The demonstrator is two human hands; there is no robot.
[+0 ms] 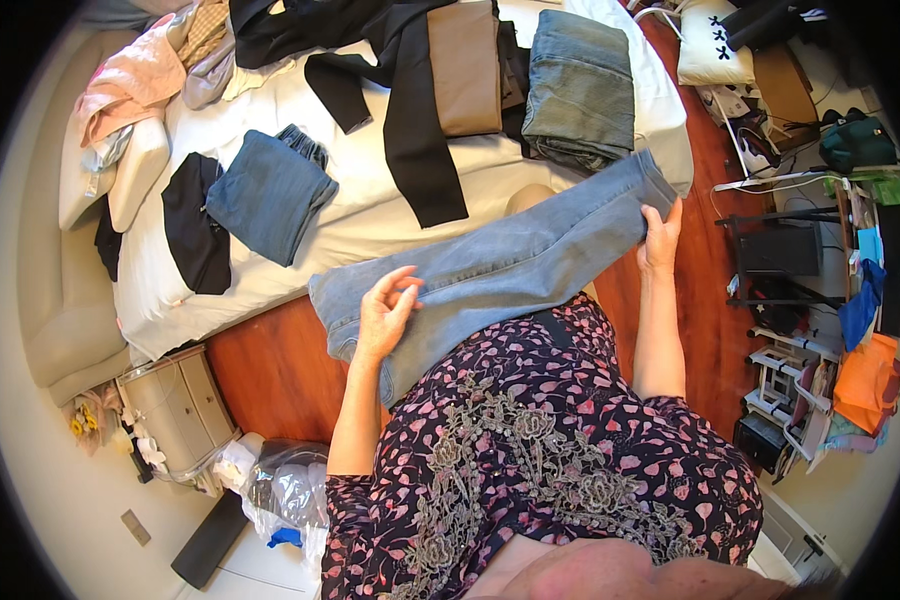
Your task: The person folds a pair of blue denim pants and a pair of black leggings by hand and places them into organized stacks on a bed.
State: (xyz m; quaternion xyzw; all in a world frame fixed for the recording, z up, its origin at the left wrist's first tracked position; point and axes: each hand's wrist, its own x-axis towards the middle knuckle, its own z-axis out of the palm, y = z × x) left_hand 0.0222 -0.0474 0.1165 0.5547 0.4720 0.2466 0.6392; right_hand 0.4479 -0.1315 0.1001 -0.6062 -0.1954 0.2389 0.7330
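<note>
A pair of light blue jeans (495, 262), folded lengthwise, stretches across my lap. The hem end rises to the upper right, where my right hand (661, 236) grips its edge with the thumb on top. Over the wider waist end at the left lies my left hand (388, 311), its fingers apart and slightly curled, not visibly pinching the cloth. Beyond the lap, a folded pair of blue jeans (270, 199) rests on the bed (352, 225). Further right on the bed are black trousers (420, 150), brown folded trousers (465, 71) and a stack of folded grey-blue jeans (581, 86).
A black garment (195, 225) and a heap of pink and beige cloth (135, 82) lie on the bed's left side. A bedside cabinet (176, 401) stands at lower left. Along the right wall are a black rack (784, 251), a folded step stool (787, 382) and an orange bag (866, 379).
</note>
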